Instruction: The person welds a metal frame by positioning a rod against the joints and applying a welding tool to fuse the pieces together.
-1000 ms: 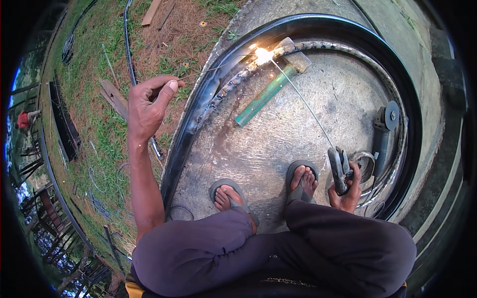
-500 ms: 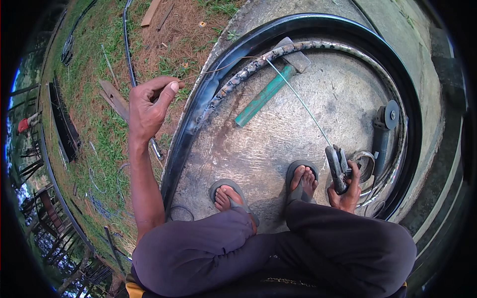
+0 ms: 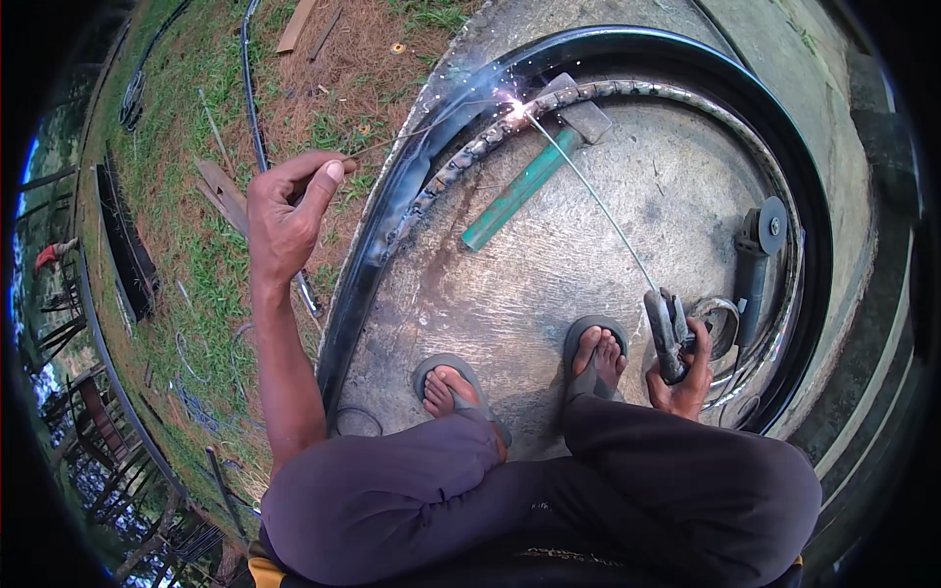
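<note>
My right hand (image 3: 686, 377) grips a welding electrode holder (image 3: 667, 333) beside my right foot. Its long thin rod (image 3: 588, 191) reaches up to the curved welded metal band (image 3: 461, 162), where a bright spark (image 3: 515, 108) flares. My left hand (image 3: 284, 211) is raised over the grass, fingers pinched on a thin wire (image 3: 392, 142) that points toward the spark. A hammer with a green handle (image 3: 520, 191) lies on the concrete just below the weld spot.
A black curved steel rim (image 3: 372, 255) rings the concrete pad (image 3: 529, 294). An angle grinder (image 3: 755, 265) lies at the right by the rim. Grass, planks and a black hose (image 3: 250, 98) lie to the left. My sandalled feet (image 3: 520, 372) rest on the pad.
The arc was lit a second ago, out half a second ago, and sparks again now. My left hand has shifted slightly, now pinching the thin wire toward the weld.
</note>
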The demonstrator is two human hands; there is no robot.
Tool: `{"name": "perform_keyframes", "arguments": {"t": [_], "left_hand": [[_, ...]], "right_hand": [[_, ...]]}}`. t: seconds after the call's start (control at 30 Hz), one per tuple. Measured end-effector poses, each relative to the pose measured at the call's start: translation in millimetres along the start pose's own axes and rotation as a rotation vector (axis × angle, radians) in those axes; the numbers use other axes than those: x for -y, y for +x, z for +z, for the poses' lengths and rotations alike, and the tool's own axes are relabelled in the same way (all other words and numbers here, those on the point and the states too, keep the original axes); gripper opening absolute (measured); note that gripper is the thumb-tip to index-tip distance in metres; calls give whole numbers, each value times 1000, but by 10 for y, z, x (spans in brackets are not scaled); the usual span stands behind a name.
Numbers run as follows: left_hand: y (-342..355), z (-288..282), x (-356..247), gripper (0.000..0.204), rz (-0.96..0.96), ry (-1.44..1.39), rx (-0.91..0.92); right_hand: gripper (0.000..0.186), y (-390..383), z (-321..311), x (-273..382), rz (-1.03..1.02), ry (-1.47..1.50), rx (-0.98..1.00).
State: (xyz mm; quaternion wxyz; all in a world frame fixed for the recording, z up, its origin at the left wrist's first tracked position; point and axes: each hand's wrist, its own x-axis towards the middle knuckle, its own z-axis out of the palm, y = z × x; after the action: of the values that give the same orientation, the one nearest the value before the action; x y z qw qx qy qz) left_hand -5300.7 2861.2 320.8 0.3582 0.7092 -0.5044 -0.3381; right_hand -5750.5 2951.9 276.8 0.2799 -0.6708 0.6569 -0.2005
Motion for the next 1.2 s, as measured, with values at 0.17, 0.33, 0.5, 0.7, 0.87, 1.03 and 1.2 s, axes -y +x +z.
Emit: {"name": "perform_keyframes", "arguments": {"t": [0.17, 0.33, 0.5, 0.7, 0.87, 1.03, 1.2], "left_hand": [[-5, 16, 32, 19, 27, 33, 32], [-3, 32, -15, 19, -9, 40, 35], [7, 13, 6, 20, -29, 65, 73], [18, 34, -41, 20, -14, 23, 41], [96, 66, -52, 22, 46, 38, 69], [169, 145, -54, 23, 97, 62, 56], [206, 182, -62, 23, 88, 60, 58]], "right_hand": [[66, 9, -4, 90, 103, 32, -20], [67, 16, 3, 94, 83, 18, -24], [68, 10, 5, 43, 62, 28, -13], [68, 12, 13, 40, 42, -8, -38], [67, 47, -17, 98, 101, 21, -78], [67, 71, -18, 94, 84, 5, -65], [71, 75, -49, 79, 117, -4, 13]]}}
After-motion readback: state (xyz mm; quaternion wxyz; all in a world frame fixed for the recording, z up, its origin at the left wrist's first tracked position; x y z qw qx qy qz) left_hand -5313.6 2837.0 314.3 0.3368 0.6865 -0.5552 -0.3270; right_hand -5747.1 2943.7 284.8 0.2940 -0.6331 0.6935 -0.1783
